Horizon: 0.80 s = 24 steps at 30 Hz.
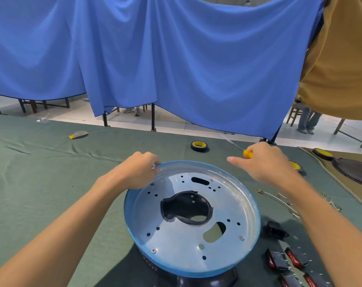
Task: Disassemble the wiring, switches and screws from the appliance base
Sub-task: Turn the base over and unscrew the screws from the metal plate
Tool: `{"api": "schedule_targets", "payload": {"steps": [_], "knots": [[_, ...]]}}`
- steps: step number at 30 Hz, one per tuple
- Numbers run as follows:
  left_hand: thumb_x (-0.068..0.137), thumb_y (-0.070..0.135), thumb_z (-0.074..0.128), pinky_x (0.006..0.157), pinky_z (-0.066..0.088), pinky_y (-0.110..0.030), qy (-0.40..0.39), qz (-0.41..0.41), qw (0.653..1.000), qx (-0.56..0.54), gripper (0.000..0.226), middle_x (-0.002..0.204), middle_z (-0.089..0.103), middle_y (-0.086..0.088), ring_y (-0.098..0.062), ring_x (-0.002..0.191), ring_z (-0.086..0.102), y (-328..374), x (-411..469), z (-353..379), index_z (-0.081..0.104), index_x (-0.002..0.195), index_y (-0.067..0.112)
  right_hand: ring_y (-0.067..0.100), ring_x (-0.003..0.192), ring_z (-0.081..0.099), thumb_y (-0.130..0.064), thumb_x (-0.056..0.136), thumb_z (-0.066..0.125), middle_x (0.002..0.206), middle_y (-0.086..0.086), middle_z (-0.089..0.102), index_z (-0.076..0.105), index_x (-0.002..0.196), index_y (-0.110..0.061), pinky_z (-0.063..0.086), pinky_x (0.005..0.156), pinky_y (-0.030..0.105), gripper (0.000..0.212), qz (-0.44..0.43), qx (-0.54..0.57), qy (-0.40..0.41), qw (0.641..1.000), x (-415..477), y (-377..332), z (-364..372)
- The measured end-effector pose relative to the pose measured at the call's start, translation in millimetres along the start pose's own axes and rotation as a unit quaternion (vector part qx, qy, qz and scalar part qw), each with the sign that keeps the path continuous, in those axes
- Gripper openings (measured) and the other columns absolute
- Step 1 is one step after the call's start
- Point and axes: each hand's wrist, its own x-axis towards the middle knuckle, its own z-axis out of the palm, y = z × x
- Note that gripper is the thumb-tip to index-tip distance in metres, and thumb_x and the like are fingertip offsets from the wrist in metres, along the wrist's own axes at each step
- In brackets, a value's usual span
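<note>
Appliance base [176, 235] sits between my forearms, just below both hands, open side up: a round sheet-metal pan with a blue rim on a black plastic foot.

Left hand [140, 168]: fingers curled over the far-left rim, gripping it.

Right hand [265, 162]: wrapped round the yellow handle of a screwdriver [248, 153], index finger stuck out straight toward the left hand, shaft pointing away from me. This hand hovers over the far-right rim; can't tell if it touches.

Screws in the plate: one [153, 250] under my left forearm side, one [241, 238] near the right edge, a small one by the far slot.

Handling, my guess:
- Pan looks thin, stiff and light, so it will probably spin or slide on the green cloth [51, 172] when I torque a screw.
- Best hold is the rolled rim, opposite the screw being worked, pressing down.
- The cut-out edges in the middle look sharp, so keep fingers out.
- The bare metal is glossy and probably slippery, so hook the rim rather than palm it.

Beside my right forearm: red switches [277, 261], loose wires [279, 200], a black plug part [276, 228]. A tape roll [199, 146] lies beyond the hands, between them.
</note>
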Motion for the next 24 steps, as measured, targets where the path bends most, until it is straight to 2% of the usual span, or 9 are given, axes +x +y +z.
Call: {"api": "schedule_targets", "payload": {"steps": [3,5,6,9,12,15,17,20,24], "knots": [[0.096,0.022,0.051,0.079,0.048,-0.034,-0.011,-0.022,1.0,0.006,0.018,0.104,0.064,-0.007,-0.029,0.097,0.057,-0.7,-1.1,-10.6,0.065,0.107,0.02,0.015,0.062,0.044,-0.073,0.081,0.052,0.068,-0.005,0.049,0.052,0.079,-0.017,0.033,0.057,0.032,0.056,-0.012,0.033,-0.093,0.995,-10.4,1.7,-21.3],[0.092,0.022,0.055,0.069,0.042,-0.03,-0.056,-0.031,0.997,0.046,0.009,0.091,0.058,-0.005,-0.029,0.084,0.053,-0.2,0.5,-18.2,0.063,0.096,0.024,0.012,0.065,0.048,-0.058,0.093,0.047,0.079,-0.005,0.057,0.057,0.088,-0.022,0.037,0.06,0.031,0.039,-0.033,0.093,-0.128,0.987,-15.2,1.6,-26.6],[0.091,0.023,0.055,0.067,0.038,-0.03,-0.071,-0.034,0.995,0.068,0.004,0.087,0.056,-0.005,-0.029,0.078,0.05,0.8,0.6,-20.9,0.059,0.091,0.024,0.008,0.062,0.049,-0.049,0.096,0.049,0.075,-0.009,0.059,0.062,0.086,-0.024,0.038,0.06,0.03,0.03,-0.052,0.111,-0.124,0.985,-16.1,1.1,-27.8],[0.091,0.038,0.057,0.064,0.042,-0.029,-0.084,-0.042,0.992,0.081,0.03,0.086,0.065,-0.006,-0.029,0.08,0.061,1.9,1.3,-21.8,0.064,0.097,0.01,-0.004,0.051,0.052,-0.038,0.087,0.069,0.053,-0.017,0.06,0.073,0.075,-0.024,0.036,0.056,0.025,0.019,-0.094,0.188,-0.053,0.976,-13.1,-3.2,-24.3],[0.092,0.049,0.054,0.073,0.048,-0.031,-0.071,-0.012,0.997,0.034,0.035,0.099,0.067,-0.001,-0.024,0.093,0.062,8.2,6.4,-12.7,0.062,0.11,0.02,0.012,0.058,0.051,-0.042,0.066,0.085,0.058,-0.006,0.056,0.072,0.076,-0.021,0.042,0.056,0.031,0.027,-0.085,0.289,0.047,0.952,-8.4,-8.4,-13.7],[0.092,0.053,0.054,0.095,0.047,-0.038,-0.075,0.044,0.992,-0.087,0.045,0.128,0.058,0.008,-0.015,0.105,0.06,19.4,15.8,-1.1,0.047,0.132,0.035,0.024,0.064,0.056,-0.042,0.073,0.081,0.068,0.006,0.061,0.065,0.081,-0.021,0.049,0.061,0.038,0.027,-0.123,0.287,0.109,0.944,-3.5,-13.3,0.2],[0.09,0.054,0.055,0.1,0.041,-0.035,-0.09,0.074,0.987,-0.107,0.056,0.138,0.051,0.012,-0.014,0.111,0.056,22.9,19.5,6.0,0.035,0.141,0.044,0.016,0.064,0.056,-0.039,0.083,0.074,0.067,-0.001,0.061,0.061,0.083,-0.024,0.046,0.059,0.027,0.02,-0.16,0.233,0.151,0.947,-1.9,-15.8,9.7],[0.09,0.051,0.058,0.103,0.035,-0.032,-0.098,0.111,0.987,-0.065,0.067,0.147,0.041,0.015,-0.014,0.131,0.041,20.8,19.9,15.7,0.023,0.147,0.05,0.003,0.065,0.054,-0.034,0.09,0.067,0.067,-0.009,0.056,0.058,0.088,-0.024,0.037,0.058,0.007,0.014,-0.185,0.192,0.178,0.947,-1.7,-20.5,22.2],[0.091,0.056,0.052,0.095,0.042,-0.042,-0.088,0.148,0.985,0.005,0.064,0.128,0.045,0.014,-0.015,0.116,0.047,21.4,14.8,16.4,0.009,0.135,0.073,-0.005,0.07,0.053,-0.031,0.093,0.065,0.069,-0.009,0.056,0.058,0.093,-0.021,0.036,0.062,0.001,0.012,-0.186,0.192,0.177,0.947,-0.7,-22.9,31.1]]}}
